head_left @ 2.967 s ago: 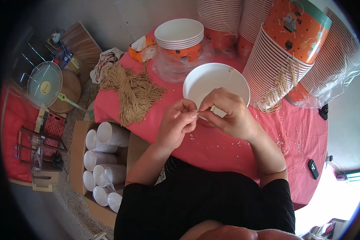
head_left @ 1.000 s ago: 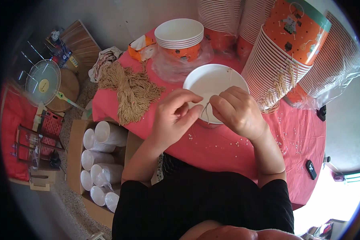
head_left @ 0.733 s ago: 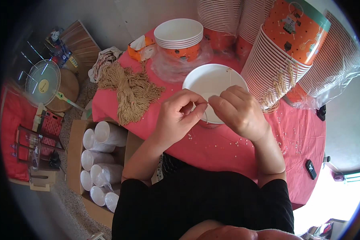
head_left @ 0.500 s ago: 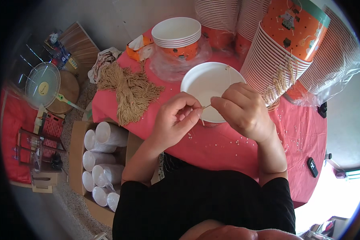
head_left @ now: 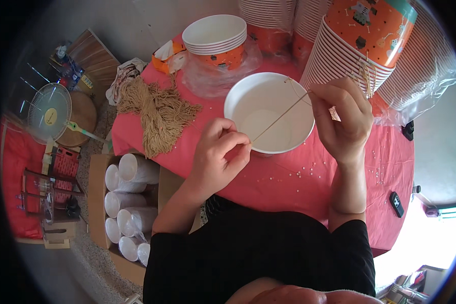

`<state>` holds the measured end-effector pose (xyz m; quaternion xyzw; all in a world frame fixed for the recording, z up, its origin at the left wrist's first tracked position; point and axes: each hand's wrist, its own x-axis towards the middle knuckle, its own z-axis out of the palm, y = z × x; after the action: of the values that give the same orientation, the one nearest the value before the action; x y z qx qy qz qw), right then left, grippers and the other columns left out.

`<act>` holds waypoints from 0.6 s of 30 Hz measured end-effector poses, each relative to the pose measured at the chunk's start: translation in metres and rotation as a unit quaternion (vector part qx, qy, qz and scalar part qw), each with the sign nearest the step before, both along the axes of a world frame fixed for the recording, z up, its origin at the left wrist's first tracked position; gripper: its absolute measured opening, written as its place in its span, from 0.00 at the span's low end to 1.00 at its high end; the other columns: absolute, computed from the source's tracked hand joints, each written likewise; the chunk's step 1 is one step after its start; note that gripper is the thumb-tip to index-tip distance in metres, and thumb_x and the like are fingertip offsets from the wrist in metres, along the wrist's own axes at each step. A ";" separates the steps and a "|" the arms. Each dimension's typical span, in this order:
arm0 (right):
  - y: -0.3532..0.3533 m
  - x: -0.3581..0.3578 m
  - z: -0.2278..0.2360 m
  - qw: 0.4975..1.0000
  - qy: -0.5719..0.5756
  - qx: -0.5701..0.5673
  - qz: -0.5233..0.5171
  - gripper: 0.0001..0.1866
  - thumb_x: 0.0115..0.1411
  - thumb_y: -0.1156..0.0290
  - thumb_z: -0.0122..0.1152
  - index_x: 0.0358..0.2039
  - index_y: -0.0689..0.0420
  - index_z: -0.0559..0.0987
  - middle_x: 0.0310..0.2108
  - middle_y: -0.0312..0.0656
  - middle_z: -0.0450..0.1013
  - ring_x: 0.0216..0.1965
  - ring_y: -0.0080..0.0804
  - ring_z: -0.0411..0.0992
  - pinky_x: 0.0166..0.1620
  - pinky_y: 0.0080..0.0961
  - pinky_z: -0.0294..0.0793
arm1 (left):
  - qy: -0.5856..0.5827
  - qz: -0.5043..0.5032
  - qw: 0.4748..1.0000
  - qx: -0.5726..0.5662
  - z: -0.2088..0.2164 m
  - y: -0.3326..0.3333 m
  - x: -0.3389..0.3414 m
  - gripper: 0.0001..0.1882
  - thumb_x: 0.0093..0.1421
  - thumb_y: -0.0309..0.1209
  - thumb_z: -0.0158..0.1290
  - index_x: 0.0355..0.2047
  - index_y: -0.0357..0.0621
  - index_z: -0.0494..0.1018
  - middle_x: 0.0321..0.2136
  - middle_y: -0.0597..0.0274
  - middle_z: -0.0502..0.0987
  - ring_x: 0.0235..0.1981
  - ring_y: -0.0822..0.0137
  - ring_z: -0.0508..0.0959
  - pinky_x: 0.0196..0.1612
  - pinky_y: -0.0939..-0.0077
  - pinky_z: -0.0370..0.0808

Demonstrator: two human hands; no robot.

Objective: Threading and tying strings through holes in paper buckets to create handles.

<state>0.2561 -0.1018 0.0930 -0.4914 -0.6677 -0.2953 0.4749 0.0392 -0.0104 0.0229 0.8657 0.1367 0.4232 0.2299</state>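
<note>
A tan cord (head_left: 280, 118) stretches taut and slanting across the mouth of a white paper bucket (head_left: 243, 104). My left hand (head_left: 222, 158) pinches its lower end just outside the near left rim. Higher up, beyond the right rim, the fingers of my right hand (head_left: 343, 117) pinch the other end. A loop of cord also passes through the far rim and curves toward my right hand. The bucket stands upright on the pink-red cloth (head_left: 268, 185), and its inside is bare white.
To the left lies a bundle of tan cords (head_left: 162, 121), with a short stack of buckets (head_left: 215, 38) behind it. Tall stacks of orange printed buckets (head_left: 365, 30) rise at the right. A carton (head_left: 99, 202) holds wrapped white cups. A black remote (head_left: 396, 204) lies far right.
My hands have drawn apart, the right one moving up and to the right. The cord between them, short before, is now pulled out long and straight.
</note>
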 end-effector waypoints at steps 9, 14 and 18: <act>-0.001 0.007 0.004 0.996 0.068 -0.020 0.045 0.07 0.48 0.85 0.65 0.28 0.61 0.78 0.24 0.38 0.71 0.21 0.25 0.68 0.22 0.21 0.65 | 0.007 -0.036 0.999 -0.022 0.000 0.006 -0.003 0.09 0.48 0.22 0.61 0.31 0.41 0.76 0.36 0.57 0.69 0.33 0.62 0.73 0.34 0.72 0.72; -0.006 0.003 0.005 0.990 0.111 -0.071 0.049 0.07 0.50 0.86 0.63 0.30 0.62 0.78 0.26 0.38 0.71 0.22 0.22 0.68 0.23 0.17 0.64 | 0.064 -0.014 0.998 -0.010 0.011 0.016 -0.007 0.14 0.49 0.22 0.61 0.37 0.40 0.74 0.46 0.55 0.70 0.37 0.60 0.75 0.41 0.70 0.74; -0.005 0.003 0.006 0.979 0.131 -0.092 0.125 0.07 0.52 0.87 0.61 0.32 0.63 0.78 0.28 0.38 0.73 0.26 0.22 0.70 0.26 0.16 0.66 | 0.081 -0.045 0.996 -0.001 -0.002 0.037 -0.009 0.13 0.51 0.22 0.60 0.39 0.41 0.74 0.46 0.58 0.72 0.40 0.63 0.76 0.42 0.72 0.75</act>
<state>0.2596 -0.1072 0.0989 -0.4802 -0.6797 -0.1042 0.5445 0.0298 0.0267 0.0209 0.9022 0.1158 0.3407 0.2377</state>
